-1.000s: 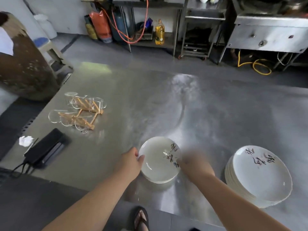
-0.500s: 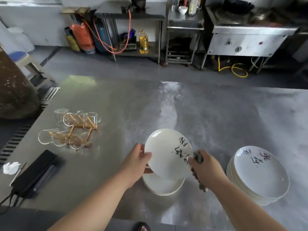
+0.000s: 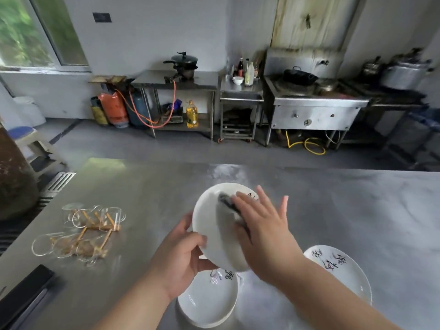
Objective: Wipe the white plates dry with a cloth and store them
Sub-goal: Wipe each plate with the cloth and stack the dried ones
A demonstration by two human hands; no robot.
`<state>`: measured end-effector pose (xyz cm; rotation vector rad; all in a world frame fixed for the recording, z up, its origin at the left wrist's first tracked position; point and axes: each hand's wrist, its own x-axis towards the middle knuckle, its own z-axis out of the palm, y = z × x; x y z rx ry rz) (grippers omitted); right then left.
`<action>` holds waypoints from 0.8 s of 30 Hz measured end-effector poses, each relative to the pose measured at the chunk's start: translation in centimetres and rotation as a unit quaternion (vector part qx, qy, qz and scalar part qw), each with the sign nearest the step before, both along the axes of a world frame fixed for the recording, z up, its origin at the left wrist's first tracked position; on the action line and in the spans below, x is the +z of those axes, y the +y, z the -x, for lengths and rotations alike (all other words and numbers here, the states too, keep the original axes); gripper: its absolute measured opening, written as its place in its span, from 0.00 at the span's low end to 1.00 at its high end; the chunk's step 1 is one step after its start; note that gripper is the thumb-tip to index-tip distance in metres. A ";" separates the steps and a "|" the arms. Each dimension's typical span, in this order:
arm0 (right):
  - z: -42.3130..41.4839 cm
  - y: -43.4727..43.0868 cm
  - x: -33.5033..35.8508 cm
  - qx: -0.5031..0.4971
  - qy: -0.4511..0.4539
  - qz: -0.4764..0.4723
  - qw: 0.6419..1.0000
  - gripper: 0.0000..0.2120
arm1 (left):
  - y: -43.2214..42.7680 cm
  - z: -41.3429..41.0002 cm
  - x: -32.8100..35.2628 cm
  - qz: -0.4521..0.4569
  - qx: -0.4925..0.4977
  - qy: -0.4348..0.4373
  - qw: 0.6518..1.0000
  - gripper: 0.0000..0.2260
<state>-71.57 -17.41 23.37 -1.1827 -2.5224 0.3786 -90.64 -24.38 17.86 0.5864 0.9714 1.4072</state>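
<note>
My left hand (image 3: pixel 184 254) grips the lower left rim of a white plate (image 3: pixel 209 220) with black writing, held tilted above the steel table (image 3: pixel 333 210). My right hand (image 3: pixel 264 227) lies flat on the plate's face with fingers spread, pressing a dark grey cloth (image 3: pixel 229 204) against it. Below the raised plate, another white plate (image 3: pixel 207 301) rests on the table. At the lower right is a stack of white plates (image 3: pixel 340 275), partly hidden by my right forearm.
Several clear glasses on a wooden rack (image 3: pixel 88 232) lie at the table's left. A black device (image 3: pixel 23 296) sits at the lower left corner. Beyond the table are a stove (image 3: pixel 314 103), shelving and gas cylinders (image 3: pixel 114 108).
The plate went from the table up into a tilt in my left hand. My right hand moved from the plate's right rim onto its face with the cloth. The camera tilted up.
</note>
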 end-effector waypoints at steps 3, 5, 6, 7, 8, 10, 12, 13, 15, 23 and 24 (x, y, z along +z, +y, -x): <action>-0.4 -3.3 -0.3 0.067 -0.132 -0.033 0.988 0.49 | 0.2 -1.3 1.4 -0.049 -0.007 -0.007 0.999 0.28; -1.5 -4.4 -0.4 0.083 -0.105 -0.071 0.988 0.51 | 0.3 -1.8 2.3 -0.069 -0.008 -0.010 0.998 0.27; -2.2 -4.3 -0.2 0.082 -0.096 -0.080 0.989 0.50 | 0.3 -2.1 2.7 -0.073 -0.012 -0.010 0.997 0.27; -2.7 -3.9 0.3 0.085 -0.103 -0.083 0.988 0.50 | 0.3 -2.4 3.1 -0.072 -0.019 -0.005 0.997 0.27; -3.4 -3.0 0.9 0.088 -0.116 -0.084 0.986 0.51 | 0.3 -2.9 3.5 -0.068 -0.026 0.004 0.997 0.28; -5.0 -0.6 1.6 0.091 -0.126 -0.069 0.985 0.52 | 0.2 -4.0 3.9 -0.057 -0.036 0.024 0.997 0.28; -6.2 1.7 2.8 0.096 -0.089 -0.082 0.988 0.48 | 0.2 -5.1 4.3 -0.061 -0.040 0.024 0.997 0.26; -6.5 2.3 3.4 0.102 -0.068 -0.088 0.989 0.46 | 0.3 -5.5 4.5 -0.066 -0.041 0.024 0.997 0.25; -6.5 2.5 3.6 0.120 -0.035 -0.093 0.988 0.45 | 0.8 -6.1 5.2 -0.076 -0.042 0.030 0.996 0.25; -7.6 1.2 2.6 0.208 0.038 -0.152 0.965 0.43 | 1.1 -7.1 7.0 -0.100 -0.041 0.021 0.994 0.28; -7.8 1.9 3.4 0.177 0.034 -0.156 0.971 0.45 | 1.0 -7.5 6.9 -0.097 -0.046 0.031 0.994 0.28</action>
